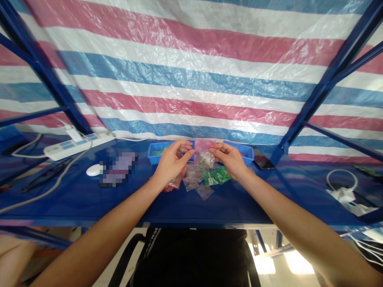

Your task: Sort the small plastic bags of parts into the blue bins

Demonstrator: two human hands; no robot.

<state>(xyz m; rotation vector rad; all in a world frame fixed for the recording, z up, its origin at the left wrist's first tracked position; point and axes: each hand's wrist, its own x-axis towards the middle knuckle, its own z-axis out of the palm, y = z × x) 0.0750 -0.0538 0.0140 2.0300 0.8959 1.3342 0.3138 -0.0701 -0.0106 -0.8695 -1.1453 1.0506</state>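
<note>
At the far side of the desk (pixel 224 207), by at least two blue bins (pixel 154 160) and one dark phone (pixel 263 158) at right, the right hand (pixel 232 158) pinches one bag (pixel 205 155), pink, see-through and greyish inside, the left hand (pixel 173 161) beside it, its grip impossible to tell.

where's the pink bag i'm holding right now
The pink bag is central in the head view, between your left hand and right hand, just above the green packets.
</note>
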